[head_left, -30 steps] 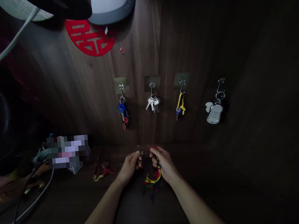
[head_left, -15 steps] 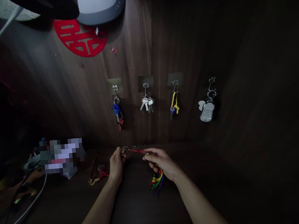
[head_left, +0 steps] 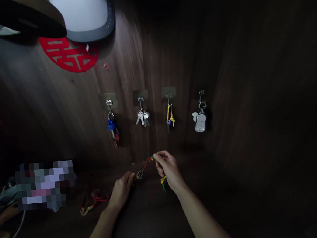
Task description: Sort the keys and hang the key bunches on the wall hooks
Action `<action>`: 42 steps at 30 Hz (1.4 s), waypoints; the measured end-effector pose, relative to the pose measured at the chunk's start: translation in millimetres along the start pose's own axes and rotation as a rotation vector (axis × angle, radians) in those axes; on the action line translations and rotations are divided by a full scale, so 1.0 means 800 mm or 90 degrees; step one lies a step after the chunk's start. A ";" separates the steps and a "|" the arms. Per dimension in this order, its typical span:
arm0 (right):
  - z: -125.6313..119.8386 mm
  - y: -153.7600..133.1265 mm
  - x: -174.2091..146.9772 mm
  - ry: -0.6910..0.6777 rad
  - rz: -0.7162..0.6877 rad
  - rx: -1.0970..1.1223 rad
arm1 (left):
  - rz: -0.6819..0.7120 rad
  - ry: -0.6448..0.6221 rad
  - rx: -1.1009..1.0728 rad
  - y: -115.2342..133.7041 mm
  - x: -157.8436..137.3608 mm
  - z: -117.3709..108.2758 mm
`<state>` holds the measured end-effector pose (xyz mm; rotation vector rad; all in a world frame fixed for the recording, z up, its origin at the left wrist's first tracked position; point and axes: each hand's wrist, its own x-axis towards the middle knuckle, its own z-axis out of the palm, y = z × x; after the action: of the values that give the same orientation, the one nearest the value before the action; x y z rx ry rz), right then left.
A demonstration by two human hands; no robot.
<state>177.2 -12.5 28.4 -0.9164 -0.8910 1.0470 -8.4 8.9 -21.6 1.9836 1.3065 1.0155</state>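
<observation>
My left hand [head_left: 122,188] is closed, its fingertips pinching a small bunch of keys [head_left: 139,175] low in front of the wall. From the keys' metal ring a red cord [head_left: 146,163] slants up to the right. My right hand [head_left: 169,170] is closed on the cord's upper, multicoloured part, gripping it between thumb and fingers. Yellow and green tassel ends [head_left: 163,182] hang out below that hand. What lies inside either palm is hidden.
On the wooden wall hang a key bunch with a blue tag [head_left: 111,124], silver keys [head_left: 143,118], a key on a yellow cord [head_left: 170,117] and a white fob [head_left: 200,123]. A red-strapped item [head_left: 99,199] lies left of my left hand. A cap [head_left: 85,14] hangs above.
My right hand has risen relative to my left, so the cord now slopes instead of running nearly level. Fewer tassel ends show. The view has shifted, moving the wall leftward and down.
</observation>
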 end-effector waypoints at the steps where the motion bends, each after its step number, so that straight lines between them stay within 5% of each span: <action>1: 0.002 -0.004 0.000 -0.009 -0.008 -0.005 | 0.013 -0.020 0.042 0.000 0.000 0.000; 9: 0.011 -0.055 0.012 -0.097 -0.016 -0.092 | 0.028 -0.020 0.073 0.008 -0.002 -0.002; 28: -0.005 -0.218 0.110 -0.042 -0.168 -0.025 | 0.036 -0.029 0.100 0.015 -0.004 -0.003; 34: -0.025 -0.219 0.120 0.010 -0.150 0.035 | 0.022 -0.046 0.093 0.014 -0.003 -0.004; 42: -0.052 -0.169 0.115 0.055 -0.100 0.061 | 0.021 -0.037 0.086 0.012 -0.003 -0.003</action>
<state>280.2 36.3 152.7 -0.7927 -0.8207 0.9001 -6.3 3.5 -13.5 2.1261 1.3464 0.8977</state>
